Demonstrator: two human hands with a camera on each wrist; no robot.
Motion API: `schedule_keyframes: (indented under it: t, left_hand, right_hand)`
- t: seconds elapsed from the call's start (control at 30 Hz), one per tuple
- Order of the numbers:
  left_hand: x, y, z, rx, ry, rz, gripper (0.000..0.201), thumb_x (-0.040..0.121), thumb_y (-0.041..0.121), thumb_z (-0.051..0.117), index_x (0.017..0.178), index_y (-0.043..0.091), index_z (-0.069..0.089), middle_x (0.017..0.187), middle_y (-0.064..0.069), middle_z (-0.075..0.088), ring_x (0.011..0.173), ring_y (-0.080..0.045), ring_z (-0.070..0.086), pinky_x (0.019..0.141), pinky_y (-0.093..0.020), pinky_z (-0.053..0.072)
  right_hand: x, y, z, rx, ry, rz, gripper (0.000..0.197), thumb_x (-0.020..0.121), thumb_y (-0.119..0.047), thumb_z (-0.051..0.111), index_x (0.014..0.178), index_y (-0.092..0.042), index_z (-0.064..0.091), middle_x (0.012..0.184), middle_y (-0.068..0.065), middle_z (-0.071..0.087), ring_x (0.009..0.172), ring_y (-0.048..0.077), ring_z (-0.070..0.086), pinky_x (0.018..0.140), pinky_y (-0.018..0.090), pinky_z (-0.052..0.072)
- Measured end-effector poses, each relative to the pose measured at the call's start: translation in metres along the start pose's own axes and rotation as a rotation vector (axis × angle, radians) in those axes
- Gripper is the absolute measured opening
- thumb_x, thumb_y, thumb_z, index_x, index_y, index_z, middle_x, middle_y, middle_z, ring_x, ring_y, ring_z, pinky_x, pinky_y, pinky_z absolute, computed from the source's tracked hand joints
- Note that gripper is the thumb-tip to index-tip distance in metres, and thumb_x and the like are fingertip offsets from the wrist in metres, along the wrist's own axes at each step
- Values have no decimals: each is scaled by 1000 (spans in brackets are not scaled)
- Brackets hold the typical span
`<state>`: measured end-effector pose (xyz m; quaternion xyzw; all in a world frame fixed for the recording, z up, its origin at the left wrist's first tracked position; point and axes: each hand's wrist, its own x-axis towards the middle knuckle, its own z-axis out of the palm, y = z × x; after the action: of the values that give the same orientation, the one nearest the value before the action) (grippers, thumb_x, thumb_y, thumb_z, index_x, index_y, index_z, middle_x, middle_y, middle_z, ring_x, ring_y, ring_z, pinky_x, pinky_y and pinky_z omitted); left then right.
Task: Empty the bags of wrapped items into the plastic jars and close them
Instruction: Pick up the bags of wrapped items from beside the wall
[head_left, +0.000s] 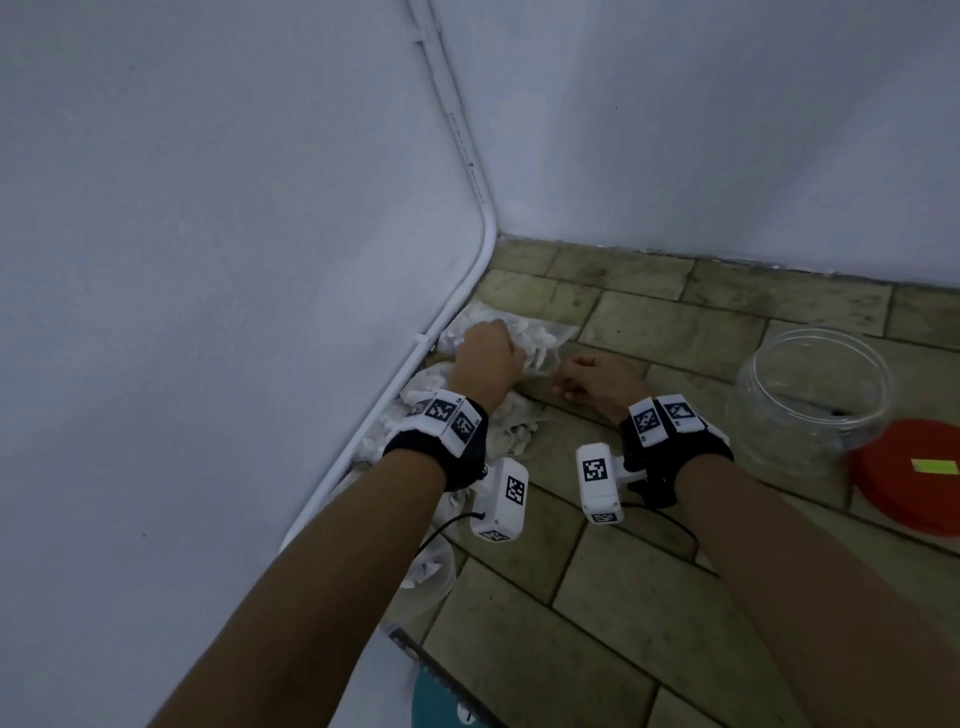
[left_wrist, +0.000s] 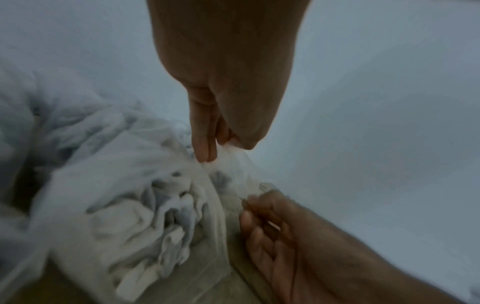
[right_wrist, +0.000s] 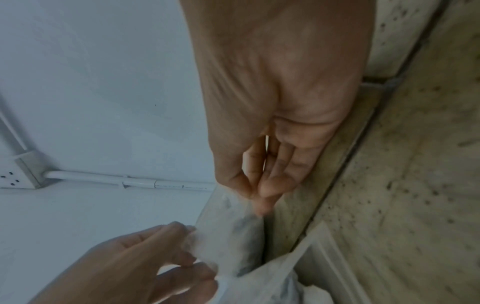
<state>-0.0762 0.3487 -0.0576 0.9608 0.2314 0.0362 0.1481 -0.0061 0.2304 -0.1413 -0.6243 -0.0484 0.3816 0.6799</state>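
Note:
A clear plastic bag (head_left: 543, 338) of white wrapped items lies on the tile floor in the wall corner. My left hand (head_left: 488, 353) pinches its upper edge between thumb and fingers, seen close up in the left wrist view (left_wrist: 223, 144). My right hand (head_left: 574, 382) pinches the same bag's edge a little to the right, fingers curled on the film (right_wrist: 257, 199). The bag (left_wrist: 145, 205) sags between both hands. An open clear plastic jar (head_left: 810, 395) stands on the floor to the right, and its red lid (head_left: 909, 478) lies flat beside it.
More bags of white wrapped items (head_left: 514, 431) lie along the left wall under my left wrist. A white conduit (head_left: 467, 291) runs down the corner and along the wall base. A teal object (head_left: 441, 696) sits at the bottom edge.

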Motion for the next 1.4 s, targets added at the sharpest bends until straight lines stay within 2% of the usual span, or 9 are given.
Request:
schedule_keyframes:
  t: [0.13,0.23,0.37,0.6,0.7,0.87,1.07,1.23,1.4]
  left_hand:
    - [1,-2,-13,-88,87,-57,14,83,10,57,73,3,52,77,-14,57,74,-24,54,66,-35,46]
    - [-4,2,-11,-64,85,-11,15,85,11,56,78,-2,57,85,-20,61,82,-29,56,71,-40,46]
    - [-11,6,-6,27,83,85,16,89,13,53,80,0,56,85,-16,60,82,-29,57,62,-31,33]
    - [-12,2,-25,-124,204,83,14,88,12,55,82,0,57,85,-15,57,77,-26,53,66,-34,41]
    - [-12,4,-35,-198,288,32,13,89,11,52,84,0,57,82,-10,51,74,-19,45,63,-24,30]
    - [-12,8,-45,-348,349,13,16,91,8,51,87,-5,60,82,-15,56,74,-23,49,68,-30,39]
    - [-14,12,-70,-500,384,95,14,92,10,52,87,-1,59,92,-17,63,78,-22,53,66,-19,34]
    - [-25,16,-84,-654,363,102,15,90,17,53,84,5,61,85,-10,69,78,-24,61,64,-26,42]
    - [-43,16,-83,-783,318,158,31,98,39,46,88,11,56,83,-6,67,73,-15,59,64,-23,40]
  right_hand:
    - [-1,-1,6,-49,70,-12,21,93,-11,55,72,-9,57,68,9,59,45,5,61,44,13,48]
    - [-5,-1,11,-146,125,-40,33,90,-32,61,69,-7,54,63,10,60,53,16,61,44,20,50]
    - [-12,-8,17,-219,123,-62,40,89,-47,56,81,-8,58,68,14,61,57,29,62,51,32,52]
    - [-21,-24,6,-504,353,-186,30,93,-26,50,70,-8,57,76,18,63,55,24,54,54,27,45]
    - [-24,-37,5,-466,358,-176,28,91,-24,53,79,-1,63,76,17,65,61,31,62,59,34,51]
    - [-33,-73,9,-349,358,-226,19,91,-16,50,96,-2,63,79,16,65,54,27,61,61,39,56]
    - [-59,-116,23,-300,444,-443,13,90,-9,51,90,1,59,76,13,59,36,6,57,38,17,49]
    - [-84,-139,28,-344,457,-503,12,91,-15,51,91,-5,58,89,12,63,65,26,64,49,26,57]
    - [-112,-145,31,-377,491,-556,15,90,-15,48,88,-5,58,91,12,65,75,23,61,46,24,54]
